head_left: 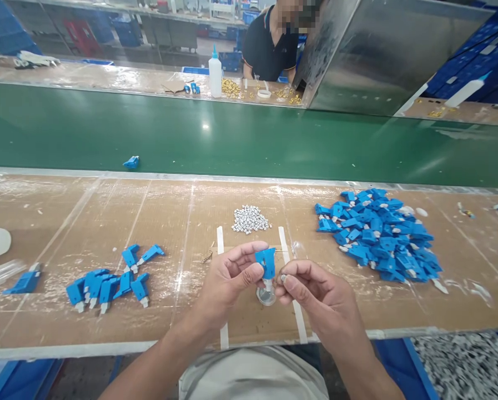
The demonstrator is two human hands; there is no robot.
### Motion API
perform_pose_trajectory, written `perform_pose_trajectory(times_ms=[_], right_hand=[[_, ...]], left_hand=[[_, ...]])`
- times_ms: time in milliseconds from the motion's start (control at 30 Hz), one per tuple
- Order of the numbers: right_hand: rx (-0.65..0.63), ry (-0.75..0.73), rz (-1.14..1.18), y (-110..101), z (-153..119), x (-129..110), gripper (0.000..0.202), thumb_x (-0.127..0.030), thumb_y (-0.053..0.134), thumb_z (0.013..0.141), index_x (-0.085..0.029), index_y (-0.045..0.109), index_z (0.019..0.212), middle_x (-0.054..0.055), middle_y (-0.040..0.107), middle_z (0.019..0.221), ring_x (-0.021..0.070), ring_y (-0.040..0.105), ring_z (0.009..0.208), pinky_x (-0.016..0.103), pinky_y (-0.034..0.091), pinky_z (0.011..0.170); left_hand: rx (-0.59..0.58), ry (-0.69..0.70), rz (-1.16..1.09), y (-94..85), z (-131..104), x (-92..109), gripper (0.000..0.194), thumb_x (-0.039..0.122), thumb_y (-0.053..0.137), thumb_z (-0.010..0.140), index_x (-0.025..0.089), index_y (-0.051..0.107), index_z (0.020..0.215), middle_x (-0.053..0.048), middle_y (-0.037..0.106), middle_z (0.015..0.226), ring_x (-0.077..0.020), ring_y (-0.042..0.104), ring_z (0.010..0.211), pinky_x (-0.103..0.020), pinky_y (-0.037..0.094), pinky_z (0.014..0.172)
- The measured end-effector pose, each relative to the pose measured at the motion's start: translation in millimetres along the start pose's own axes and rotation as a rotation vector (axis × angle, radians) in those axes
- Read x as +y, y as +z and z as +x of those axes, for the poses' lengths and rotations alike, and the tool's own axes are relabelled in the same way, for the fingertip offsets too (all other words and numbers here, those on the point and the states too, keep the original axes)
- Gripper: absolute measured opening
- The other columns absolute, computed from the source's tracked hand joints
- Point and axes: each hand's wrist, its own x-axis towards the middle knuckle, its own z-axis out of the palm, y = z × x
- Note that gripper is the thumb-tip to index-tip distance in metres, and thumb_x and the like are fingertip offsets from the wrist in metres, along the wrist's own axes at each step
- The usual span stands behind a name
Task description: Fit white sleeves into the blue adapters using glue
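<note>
My left hand (232, 273) pinches a blue plastic part (267, 262) with a pale stem pointing down, held above the middle of the bench. Close beside it, my right hand (315, 286) is closed, with a small grey piece (283, 278) between thumb and forefinger. Below the blue part sits a small round clear dish (266, 296), partly hidden by the part and my fingers. Just beyond my hands lies a heap of small grey-white pieces (251, 219) on the brown bench top.
A big pile of blue parts (382, 236) lies to the right, a smaller group (102, 286) to the left. Past the bench runs a green conveyor belt (215, 136) carrying one blue part (131, 161). A person (271, 47) sits opposite, near a white bottle (215, 75).
</note>
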Motion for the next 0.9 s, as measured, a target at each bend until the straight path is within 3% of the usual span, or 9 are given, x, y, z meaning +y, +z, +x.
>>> perform_pose_trajectory(times_ms=[167, 367, 567, 733, 900], right_hand=[[-0.008, -0.018, -0.057, 6.3, 2.1, -7.1, 0.017, -0.037, 0.069, 0.097, -0.021, 0.070, 0.093, 0.003, 0.069, 0.082, 0.0176, 0.066, 0.072, 0.028, 0.056, 0.068], [-0.038, -0.014, -0.061, 7.0, 5.0, -6.9, 0.018, -0.037, 0.068, 0.097, -0.020, 0.069, 0.091, 0.004, 0.068, 0.085, 0.0181, 0.065, 0.073, 0.029, 0.055, 0.069], [-0.020, -0.049, -0.152, 5.5, 4.0, -7.3, 0.017, -0.035, 0.066, 0.098, -0.021, 0.068, 0.091, 0.004, 0.067, 0.085, 0.0182, 0.064, 0.073, 0.029, 0.054, 0.068], [0.033, -0.074, -0.258, 4.2, 4.6, -5.0, 0.016, -0.035, 0.067, 0.097, -0.021, 0.069, 0.090, 0.004, 0.066, 0.085, 0.0188, 0.065, 0.072, 0.029, 0.054, 0.067], [-0.019, -0.014, -0.127, -1.0, 9.7, -1.2, 0.017, -0.034, 0.075, 0.092, -0.020, 0.071, 0.083, 0.003, 0.067, 0.077, 0.0167, 0.064, 0.066, 0.026, 0.053, 0.062]], left_hand=[[-0.020, 0.031, 0.073, -0.9, -2.5, -1.7, 0.038, 0.029, 0.076, 0.085, 0.019, 0.070, 0.121, -0.008, 0.074, 0.096, -0.0154, 0.066, 0.084, -0.027, 0.054, 0.078], [-0.018, 0.031, 0.127, 0.3, -1.7, 0.0, 0.038, 0.030, 0.076, 0.086, 0.018, 0.069, 0.121, -0.007, 0.074, 0.093, -0.0163, 0.067, 0.080, -0.028, 0.056, 0.073], [0.047, 0.012, 0.179, 4.0, -2.2, 2.9, 0.040, 0.033, 0.079, 0.082, 0.017, 0.071, 0.118, -0.009, 0.076, 0.098, -0.0189, 0.070, 0.083, -0.029, 0.057, 0.075], [0.115, 0.072, 0.293, 7.7, -4.6, 3.3, 0.037, 0.031, 0.078, 0.083, 0.020, 0.074, 0.117, -0.008, 0.078, 0.101, -0.0211, 0.072, 0.094, -0.029, 0.056, 0.083], [0.091, 0.059, 0.317, 8.9, -5.6, 7.2, 0.037, 0.031, 0.078, 0.083, 0.018, 0.074, 0.117, -0.009, 0.078, 0.101, -0.0226, 0.072, 0.094, -0.030, 0.057, 0.083]])
